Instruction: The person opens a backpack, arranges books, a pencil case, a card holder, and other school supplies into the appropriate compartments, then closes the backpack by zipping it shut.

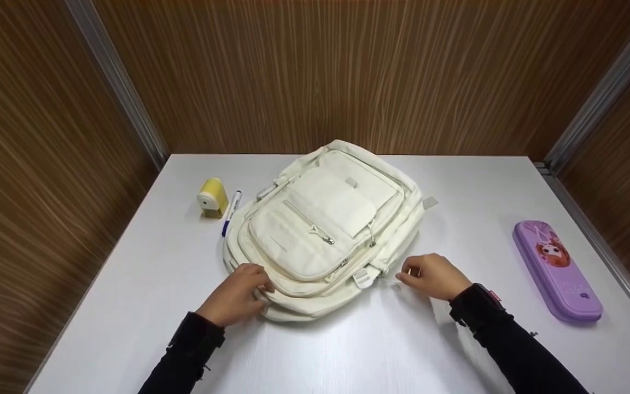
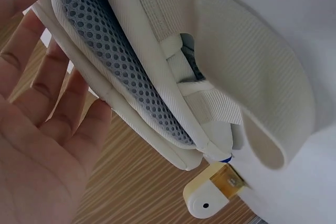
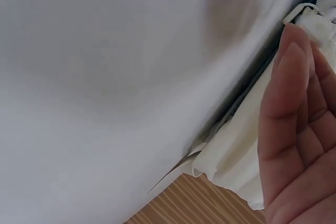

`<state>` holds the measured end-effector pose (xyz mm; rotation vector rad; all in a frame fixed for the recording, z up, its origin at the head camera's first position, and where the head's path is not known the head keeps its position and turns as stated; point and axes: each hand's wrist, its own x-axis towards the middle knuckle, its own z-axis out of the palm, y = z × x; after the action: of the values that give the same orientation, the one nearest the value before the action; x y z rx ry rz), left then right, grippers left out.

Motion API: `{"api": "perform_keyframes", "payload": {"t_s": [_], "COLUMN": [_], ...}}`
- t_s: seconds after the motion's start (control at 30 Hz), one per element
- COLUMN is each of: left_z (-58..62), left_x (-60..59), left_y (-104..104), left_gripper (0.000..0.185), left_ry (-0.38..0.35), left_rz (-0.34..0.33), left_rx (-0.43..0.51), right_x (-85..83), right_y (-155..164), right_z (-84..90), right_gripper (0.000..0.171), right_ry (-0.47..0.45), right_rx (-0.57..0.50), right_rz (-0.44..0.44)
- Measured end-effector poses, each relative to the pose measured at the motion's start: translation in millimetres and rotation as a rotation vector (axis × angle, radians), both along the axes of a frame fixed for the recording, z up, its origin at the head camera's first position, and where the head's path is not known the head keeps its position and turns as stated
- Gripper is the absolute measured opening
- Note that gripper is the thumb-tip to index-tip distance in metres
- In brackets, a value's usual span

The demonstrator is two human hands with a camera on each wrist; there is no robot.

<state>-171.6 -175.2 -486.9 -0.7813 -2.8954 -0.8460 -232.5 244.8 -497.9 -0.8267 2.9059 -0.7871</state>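
A cream backpack (image 1: 326,219) lies front side up and turned at an angle on the white table. My left hand (image 1: 241,295) is at its near left end, its fingertips along the lower edge. In the left wrist view the fingers of the left hand (image 2: 52,114) stretch along the bag's edge, beside grey mesh padding (image 2: 115,56) and a wide webbing loop (image 2: 252,72). My right hand (image 1: 430,276) is beside the bag's near right side buckle (image 1: 364,278), thumb and forefinger close together. I cannot tell whether it pinches the pale strap end (image 3: 302,11) at its fingertips.
Beyond the bag's left side stand a yellow and white pencil sharpener (image 1: 213,198) and a white marker with a blue cap (image 1: 232,213). A purple pencil case (image 1: 558,271) with a cartoon figure lies on the right. Wood-patterned panels (image 1: 315,76) enclose the table (image 1: 129,273).
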Motion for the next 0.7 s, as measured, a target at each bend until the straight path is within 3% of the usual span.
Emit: {"api": "perform_keyframes", "payload": {"t_s": [0.2,0.4,0.5,0.7], "left_z": [-1.4,-4.8,-6.0,-8.3], "left_x": [2.6,2.9,2.7,1.9], "left_y": [-6.4,-10.4,-10.9,-9.0], "left_gripper": [0.026,0.032,0.034,0.035], "left_ry": [-0.018,-0.017,-0.005,-0.005], "left_rz": [0.066,0.072,0.069,0.073], "left_rx": [0.017,0.020,0.019,0.008], "right_x": [-10.8,-27.6,-35.5,-44.7], "right_y": [-19.2,-44.5,-56.0,-71.3], "right_z": [16.0,25.0,29.6,35.6], "right_gripper": [0.019,0.015,0.025,0.048], "right_ry": [0.111,0.196,0.197,0.106], "right_rx": [-0.061,-0.146,-0.135,-0.014], "right_rz": [-0.113,-0.238,-0.293,-0.357]}}
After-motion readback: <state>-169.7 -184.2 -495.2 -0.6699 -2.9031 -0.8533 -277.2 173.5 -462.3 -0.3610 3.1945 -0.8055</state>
